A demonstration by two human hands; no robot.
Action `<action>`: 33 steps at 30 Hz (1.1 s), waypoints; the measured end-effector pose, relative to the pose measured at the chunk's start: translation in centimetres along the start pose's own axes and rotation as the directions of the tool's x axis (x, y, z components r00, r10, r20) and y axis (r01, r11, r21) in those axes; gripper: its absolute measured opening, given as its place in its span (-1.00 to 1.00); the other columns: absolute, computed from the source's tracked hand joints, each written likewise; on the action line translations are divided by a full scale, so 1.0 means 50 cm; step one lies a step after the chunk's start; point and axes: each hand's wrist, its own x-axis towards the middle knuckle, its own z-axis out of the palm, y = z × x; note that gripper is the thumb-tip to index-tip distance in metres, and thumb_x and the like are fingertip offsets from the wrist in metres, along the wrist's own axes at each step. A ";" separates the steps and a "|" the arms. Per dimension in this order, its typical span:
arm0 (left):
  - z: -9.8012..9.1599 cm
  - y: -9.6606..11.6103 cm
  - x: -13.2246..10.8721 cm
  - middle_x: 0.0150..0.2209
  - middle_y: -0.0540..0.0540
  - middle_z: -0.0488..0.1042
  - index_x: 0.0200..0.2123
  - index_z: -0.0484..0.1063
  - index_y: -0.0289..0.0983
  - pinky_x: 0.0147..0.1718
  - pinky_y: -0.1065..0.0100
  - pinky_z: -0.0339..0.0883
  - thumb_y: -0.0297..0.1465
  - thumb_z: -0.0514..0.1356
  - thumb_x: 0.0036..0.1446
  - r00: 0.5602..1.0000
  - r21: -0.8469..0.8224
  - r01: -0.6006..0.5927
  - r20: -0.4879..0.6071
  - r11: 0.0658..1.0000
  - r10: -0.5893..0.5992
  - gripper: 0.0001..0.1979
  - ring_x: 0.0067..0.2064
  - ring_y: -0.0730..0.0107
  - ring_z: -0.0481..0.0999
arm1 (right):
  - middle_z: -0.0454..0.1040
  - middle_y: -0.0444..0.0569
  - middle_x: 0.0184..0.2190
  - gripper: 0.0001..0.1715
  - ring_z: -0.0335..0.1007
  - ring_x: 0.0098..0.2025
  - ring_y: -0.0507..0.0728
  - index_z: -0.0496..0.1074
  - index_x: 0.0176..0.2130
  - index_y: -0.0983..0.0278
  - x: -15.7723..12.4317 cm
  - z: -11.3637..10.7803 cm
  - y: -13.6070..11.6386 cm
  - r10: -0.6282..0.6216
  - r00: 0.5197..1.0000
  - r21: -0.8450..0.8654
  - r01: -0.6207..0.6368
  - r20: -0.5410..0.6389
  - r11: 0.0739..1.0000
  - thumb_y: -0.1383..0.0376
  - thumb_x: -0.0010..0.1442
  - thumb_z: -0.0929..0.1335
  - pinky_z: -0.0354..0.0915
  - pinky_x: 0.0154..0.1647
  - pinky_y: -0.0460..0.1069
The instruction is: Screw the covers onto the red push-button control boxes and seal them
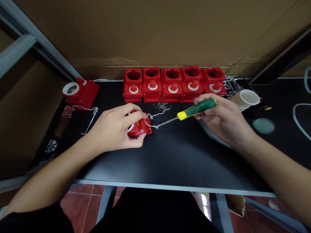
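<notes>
Over the middle left of the black table, my left hand (123,126) is closed around a small red housing (141,129) with a white ring, partly hidden by the fingers. A white string (160,113) comes off the housing and ends loose on the table. My right hand (218,113) grips a screwdriver (199,109) with a green and yellow handle. Its metal shaft points left, and its tip meets a loop of the string just right of the housing.
Several red units (173,82) with round openings stand in a row at the back. Another red unit (84,94) with a white ring and string lies at the left. Right of the row are a white cup (246,98), metal rods (234,85) and a clear round lid (264,125).
</notes>
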 end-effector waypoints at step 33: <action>0.005 0.006 0.000 0.18 -0.34 0.65 0.13 0.58 -0.25 0.19 -0.20 0.66 -0.31 0.36 0.36 0.995 0.180 -0.095 0.058 0.979 0.085 -0.68 0.29 -0.29 0.62 | 0.43 0.04 -0.24 -0.85 0.29 -0.31 0.20 0.54 -0.26 0.10 0.021 -0.031 0.021 0.033 0.999 0.151 -0.026 -0.044 0.988 0.29 0.09 0.43 0.40 -0.30 0.13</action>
